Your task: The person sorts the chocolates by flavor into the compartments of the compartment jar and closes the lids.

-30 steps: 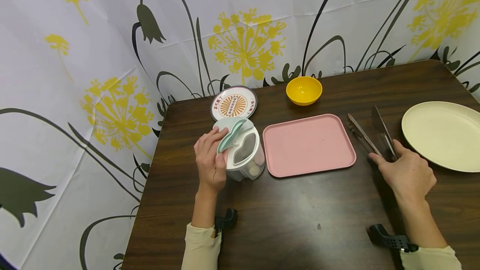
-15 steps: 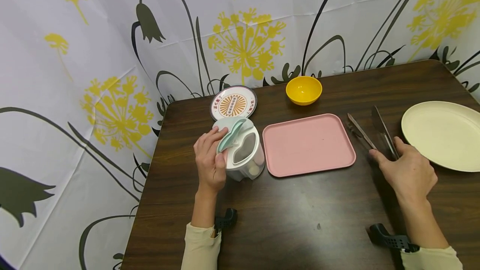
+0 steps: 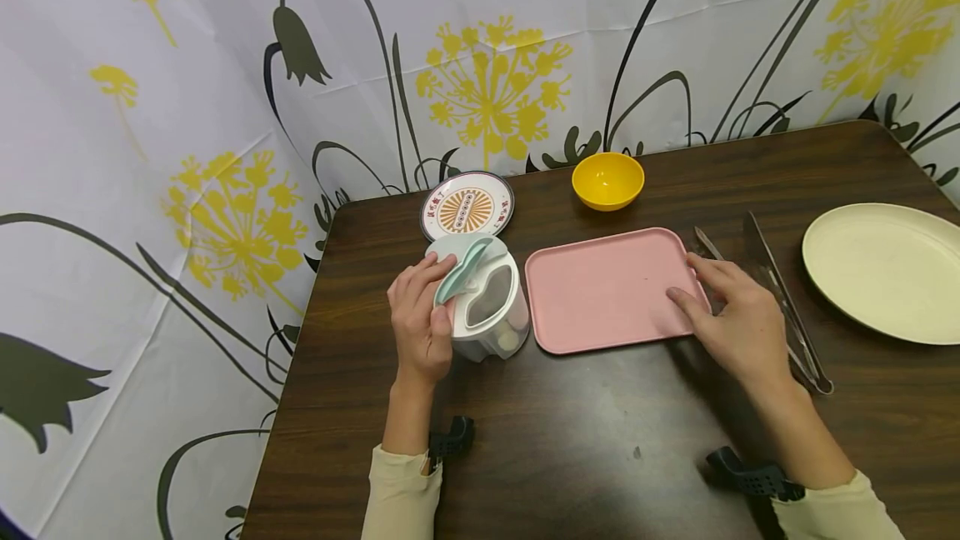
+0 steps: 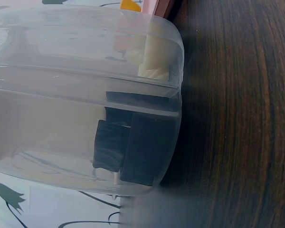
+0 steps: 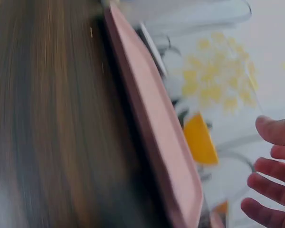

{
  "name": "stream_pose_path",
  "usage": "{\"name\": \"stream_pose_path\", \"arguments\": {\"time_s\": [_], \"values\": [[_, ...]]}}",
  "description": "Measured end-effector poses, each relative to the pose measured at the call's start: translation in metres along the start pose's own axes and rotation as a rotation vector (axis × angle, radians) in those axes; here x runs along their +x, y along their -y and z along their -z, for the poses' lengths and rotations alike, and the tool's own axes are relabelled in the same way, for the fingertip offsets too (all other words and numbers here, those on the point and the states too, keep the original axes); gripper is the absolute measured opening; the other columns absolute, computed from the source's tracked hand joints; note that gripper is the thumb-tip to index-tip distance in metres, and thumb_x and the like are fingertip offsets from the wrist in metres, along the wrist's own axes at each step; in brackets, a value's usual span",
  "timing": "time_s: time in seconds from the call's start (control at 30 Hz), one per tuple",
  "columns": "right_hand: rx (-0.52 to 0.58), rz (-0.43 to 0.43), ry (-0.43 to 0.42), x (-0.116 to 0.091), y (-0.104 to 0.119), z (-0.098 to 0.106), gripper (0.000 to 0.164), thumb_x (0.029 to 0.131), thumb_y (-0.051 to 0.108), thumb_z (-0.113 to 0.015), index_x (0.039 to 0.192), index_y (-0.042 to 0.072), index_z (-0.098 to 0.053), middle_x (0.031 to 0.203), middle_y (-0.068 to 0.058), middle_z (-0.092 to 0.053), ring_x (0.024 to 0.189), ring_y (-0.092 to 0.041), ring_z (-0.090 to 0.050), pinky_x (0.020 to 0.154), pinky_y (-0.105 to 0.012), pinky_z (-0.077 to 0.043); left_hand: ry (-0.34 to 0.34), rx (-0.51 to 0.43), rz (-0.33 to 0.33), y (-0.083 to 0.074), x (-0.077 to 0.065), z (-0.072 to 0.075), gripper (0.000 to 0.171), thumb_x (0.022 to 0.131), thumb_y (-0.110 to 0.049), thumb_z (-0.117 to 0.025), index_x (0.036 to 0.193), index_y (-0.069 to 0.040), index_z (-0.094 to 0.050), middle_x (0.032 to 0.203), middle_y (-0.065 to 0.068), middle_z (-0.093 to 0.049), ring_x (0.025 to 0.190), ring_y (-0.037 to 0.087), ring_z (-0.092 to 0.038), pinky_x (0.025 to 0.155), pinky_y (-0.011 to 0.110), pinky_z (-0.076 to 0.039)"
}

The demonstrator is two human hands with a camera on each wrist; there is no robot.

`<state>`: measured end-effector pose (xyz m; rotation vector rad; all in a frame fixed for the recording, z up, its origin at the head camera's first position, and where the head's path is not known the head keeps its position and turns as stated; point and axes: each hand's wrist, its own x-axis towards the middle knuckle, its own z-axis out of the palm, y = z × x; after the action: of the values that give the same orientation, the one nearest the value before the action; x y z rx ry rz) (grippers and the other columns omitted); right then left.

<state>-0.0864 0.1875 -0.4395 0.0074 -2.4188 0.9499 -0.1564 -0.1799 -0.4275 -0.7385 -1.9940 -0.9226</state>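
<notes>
In the head view my left hand (image 3: 422, 323) holds the raised teal flap (image 3: 462, 271) on the lid of a multi-compartment canister (image 3: 491, 340). Through the clear wall in the left wrist view, dark blocks (image 4: 147, 142) and pale ridged pieces (image 4: 156, 52) show inside the canister. My right hand (image 3: 738, 323) is over the right end of a pink tray (image 3: 607, 294), thumb and fingers apart and holding nothing. Metal tongs (image 3: 813, 369) lie just right of that hand, partly hidden by it. In the right wrist view, parted fingers (image 5: 270, 190) appear beside the blurred tray.
Behind the canister lies a white plate with a printed sunburst (image 3: 467, 211). A yellow bowl (image 3: 608, 182) stands at the back, beyond the tray. On the right is a large cream plate (image 3: 888, 273). A flowered cloth (image 3: 360, 90) hangs along the table's back edge.
My right hand has let go of the tongs and moved left to the tray's right end. The tongs stay on the table. My left hand keeps its place on the flap.
</notes>
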Motion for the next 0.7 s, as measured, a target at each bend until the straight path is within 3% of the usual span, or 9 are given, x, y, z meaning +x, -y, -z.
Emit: {"name": "stream_pose_path", "arguments": {"time_s": [0.2,0.4,0.7], "values": [[0.099,0.096,0.130,0.008,0.029,-0.022,0.050,0.079,0.017,-0.081,0.126,0.007,-0.067,0.111,-0.010,-0.070,0.079,-0.030,-0.068,0.066,-0.047,-0.053,0.008,0.003,0.000,0.002,-0.001,0.000,0.057,0.096,-0.041,-0.030,0.104,-0.004,-0.074,0.119,0.007,-0.068,0.119,0.034,-0.056,0.100,0.054,-0.030],[0.209,0.165,0.248,0.017,0.058,-0.036,0.052,0.082,0.020,-0.078,0.130,0.006,-0.064,0.122,-0.008,-0.067,0.083,-0.026,-0.068,0.072,-0.043,-0.054,0.012,0.004,0.002,0.002,-0.001,0.000,0.057,0.095,-0.039,-0.031,0.104,-0.004,-0.074,0.120,0.006,-0.068,0.120,0.033,-0.055,0.101,0.053,-0.030],[0.291,0.236,0.377,0.031,0.100,-0.051,0.056,0.086,0.028,-0.075,0.138,0.014,-0.058,0.132,-0.002,-0.061,0.087,-0.019,-0.064,0.073,-0.037,-0.052,0.008,0.003,-0.001,0.003,-0.002,0.000,0.056,0.095,-0.039,-0.031,0.105,-0.004,-0.074,0.119,0.007,-0.068,0.120,0.033,-0.055,0.099,0.055,-0.030]]}}
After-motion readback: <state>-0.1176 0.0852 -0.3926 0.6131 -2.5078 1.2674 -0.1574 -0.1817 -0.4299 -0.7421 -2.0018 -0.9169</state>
